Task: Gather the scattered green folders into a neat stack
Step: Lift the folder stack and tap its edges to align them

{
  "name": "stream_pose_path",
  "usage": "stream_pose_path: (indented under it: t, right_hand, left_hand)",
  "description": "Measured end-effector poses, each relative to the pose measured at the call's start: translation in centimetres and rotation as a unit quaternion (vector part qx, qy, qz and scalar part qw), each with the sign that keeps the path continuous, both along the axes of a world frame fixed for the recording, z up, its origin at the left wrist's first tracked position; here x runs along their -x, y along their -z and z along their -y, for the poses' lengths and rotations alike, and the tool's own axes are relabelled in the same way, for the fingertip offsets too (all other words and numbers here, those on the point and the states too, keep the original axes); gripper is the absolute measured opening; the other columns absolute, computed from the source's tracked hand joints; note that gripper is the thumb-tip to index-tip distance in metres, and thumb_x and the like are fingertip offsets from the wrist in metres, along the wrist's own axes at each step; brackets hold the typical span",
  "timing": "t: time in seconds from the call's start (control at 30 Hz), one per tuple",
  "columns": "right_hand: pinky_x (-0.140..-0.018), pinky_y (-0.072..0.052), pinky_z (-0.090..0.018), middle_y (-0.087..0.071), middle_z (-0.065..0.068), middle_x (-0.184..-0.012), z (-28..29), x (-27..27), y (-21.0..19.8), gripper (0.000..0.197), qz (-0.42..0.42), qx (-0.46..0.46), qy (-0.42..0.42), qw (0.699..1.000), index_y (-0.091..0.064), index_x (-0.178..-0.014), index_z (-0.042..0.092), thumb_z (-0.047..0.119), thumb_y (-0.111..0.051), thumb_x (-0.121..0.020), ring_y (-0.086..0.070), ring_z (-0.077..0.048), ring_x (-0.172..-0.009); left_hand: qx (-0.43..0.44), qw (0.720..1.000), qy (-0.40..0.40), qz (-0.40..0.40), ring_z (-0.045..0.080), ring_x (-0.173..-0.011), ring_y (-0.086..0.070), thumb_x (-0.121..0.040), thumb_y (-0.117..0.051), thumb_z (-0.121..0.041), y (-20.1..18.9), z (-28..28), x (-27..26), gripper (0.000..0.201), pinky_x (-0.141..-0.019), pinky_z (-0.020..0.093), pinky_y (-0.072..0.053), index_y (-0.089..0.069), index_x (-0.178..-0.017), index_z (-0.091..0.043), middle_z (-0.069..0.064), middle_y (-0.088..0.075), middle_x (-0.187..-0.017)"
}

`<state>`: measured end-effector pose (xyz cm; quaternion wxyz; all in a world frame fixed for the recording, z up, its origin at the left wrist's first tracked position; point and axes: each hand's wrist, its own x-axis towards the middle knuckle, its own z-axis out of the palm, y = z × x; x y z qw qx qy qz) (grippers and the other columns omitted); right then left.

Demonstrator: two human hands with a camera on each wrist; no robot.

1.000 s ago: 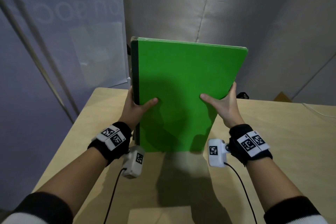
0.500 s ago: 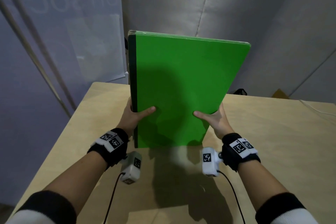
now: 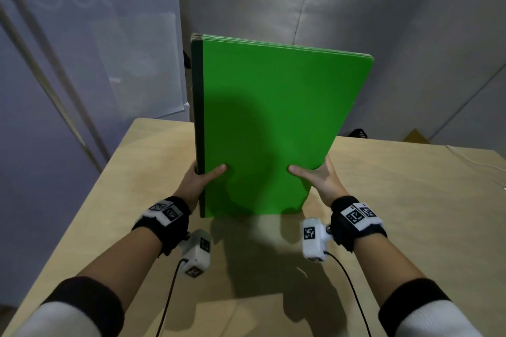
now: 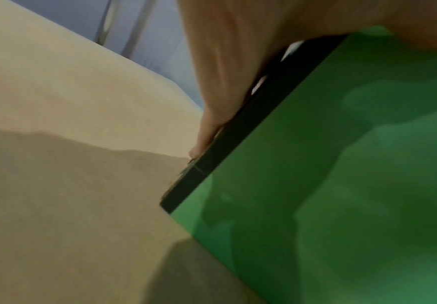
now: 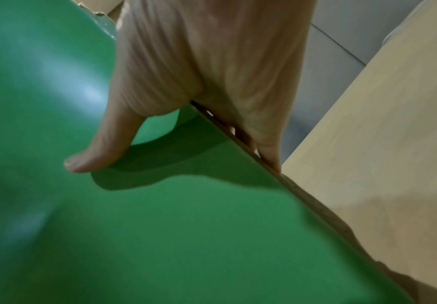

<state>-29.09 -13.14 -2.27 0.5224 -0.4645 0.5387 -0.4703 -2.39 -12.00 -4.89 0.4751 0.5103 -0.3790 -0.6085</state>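
A stack of green folders stands upright on its bottom edge on the wooden table, its dark spine side to the left. My left hand grips the spine edge low down, thumb on the front cover and fingers behind. My right hand grips the right edge the same way. In the left wrist view the folders show the dark spine strip, with my fingers along it. In the right wrist view my thumb presses the folders' green cover.
The table runs on to the right and toward me. A white cable lies at the far right edge. Grey fabric walls stand close behind, and a slanted pole leans at the left. A small black object sits beyond the table.
The upright stack has shifted slightly toward me and both hands have slid lower on its side edges. The head view has tipped a little.
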Motion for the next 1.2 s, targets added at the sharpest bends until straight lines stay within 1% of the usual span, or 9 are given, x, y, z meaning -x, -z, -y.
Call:
stream_pose_path:
  t: [0.07,0.13,0.3,0.4,0.57,0.77,0.9,1.03,1.2]
  right_hand:
    - [-0.084,-0.054,-0.019,-0.058,-0.004,-0.128,-0.4,0.0,-0.3,0.098,0.012,0.001,-0.017,1.000,-0.040,-0.133,0.017,0.021,-0.089,-0.048,-0.065,-0.009,-0.106]
    - [-0.075,-0.054,-0.013,-0.062,0.001,-0.119,-0.4,0.1,-0.3,0.098,0.016,0.001,-0.032,0.999,-0.045,-0.123,0.024,0.030,-0.092,-0.038,-0.067,-0.004,-0.098]
    - [-0.106,-0.042,-0.038,-0.054,-0.007,-0.134,0.1,-0.4,-0.6,0.120,-0.006,-0.001,-0.002,1.000,-0.034,-0.137,0.021,0.036,-0.094,-0.034,-0.054,-0.026,-0.124]
    - [-0.108,-0.040,-0.045,-0.055,-0.009,-0.129,0.6,-0.3,-1.1,0.096,-0.017,0.006,0.017,1.000,-0.034,-0.133,0.016,0.015,-0.087,-0.053,-0.054,-0.029,-0.122]
    - [-0.110,-0.038,-0.046,-0.052,-0.011,-0.139,0.8,-0.5,-1.8,0.108,-0.024,0.029,0.041,0.998,-0.032,-0.142,0.016,0.019,-0.090,-0.051,-0.051,-0.027,-0.127]
    - [-0.107,-0.037,-0.034,-0.050,-0.006,-0.138,-0.9,-0.2,-1.4,0.093,-0.056,0.003,0.012,0.998,-0.029,-0.142,0.015,0.004,-0.081,-0.066,-0.051,-0.021,-0.123]
    - [-0.114,-0.026,-0.038,-0.037,-0.013,-0.150,-1.4,-0.2,-4.3,0.108,-0.090,0.014,0.030,0.995,-0.015,-0.150,0.012,0.022,-0.083,-0.066,-0.041,-0.025,-0.134]
    - [-0.116,-0.016,-0.040,-0.012,-0.012,-0.160,-1.0,-0.2,-8.5,0.112,-0.122,0.072,0.062,0.988,0.003,-0.151,0.011,0.025,-0.077,-0.073,-0.016,-0.025,-0.146]
    - [-0.117,-0.013,-0.043,-0.008,-0.011,-0.160,-0.8,-0.6,-10.5,0.111,-0.115,0.087,0.082,0.986,0.004,-0.151,0.012,0.025,-0.075,-0.075,-0.013,-0.024,-0.147]
  left_hand:
    - [-0.007,1.000,0.018,-0.006,0.010,-0.095,-0.064,-0.052,-0.085,-0.047,0.0,-0.1,-0.3,0.101,-0.064,0.019,-0.053,-0.043,-0.137,-0.014,0.000,-0.062,-0.121]
    - [-0.001,0.999,0.032,0.007,0.013,-0.102,-0.064,-0.040,-0.088,-0.049,-0.3,0.0,-0.5,0.115,-0.064,0.019,-0.054,-0.041,-0.139,-0.016,-0.006,-0.062,-0.114]
    - [0.052,0.998,-0.018,0.017,0.023,-0.106,-0.063,-0.045,-0.082,-0.036,-2.8,1.5,-0.2,0.105,-0.091,0.041,-0.053,-0.040,-0.139,-0.014,0.006,-0.059,-0.127]
    - [0.066,0.997,-0.034,0.018,0.025,-0.103,-0.064,-0.055,-0.085,-0.027,-4.0,2.3,0.2,0.095,-0.085,0.040,-0.055,-0.042,-0.137,-0.010,0.009,-0.060,-0.126]
    - [0.056,0.997,-0.043,0.042,0.027,-0.110,-0.059,-0.075,-0.075,-0.013,-3.3,2.4,0.5,0.079,-0.087,0.039,-0.053,-0.030,-0.140,-0.010,0.008,-0.053,-0.127]
    - [0.036,0.996,0.023,0.078,0.027,-0.122,-0.056,-0.030,-0.089,-0.058,-2.8,0.9,-0.7,0.133,-0.102,0.053,-0.046,-0.030,-0.144,-0.019,0.007,-0.052,-0.139]
    - [0.095,0.991,0.003,0.094,0.027,-0.129,-0.050,-0.040,-0.086,-0.051,-6.0,0.6,-0.4,0.125,-0.108,0.050,-0.040,-0.029,-0.145,-0.017,0.009,-0.048,-0.144]
    - [0.145,0.986,-0.032,0.080,0.033,-0.136,-0.042,-0.040,-0.085,-0.063,-9.7,2.3,-0.4,0.125,-0.108,0.056,-0.037,-0.027,-0.146,-0.030,0.012,-0.038,-0.152]
    - [0.166,0.982,-0.032,0.089,0.029,-0.132,-0.048,-0.044,-0.085,-0.060,-11.8,2.2,0.0,0.122,-0.105,0.048,-0.044,-0.027,-0.147,-0.028,0.010,-0.044,-0.147]
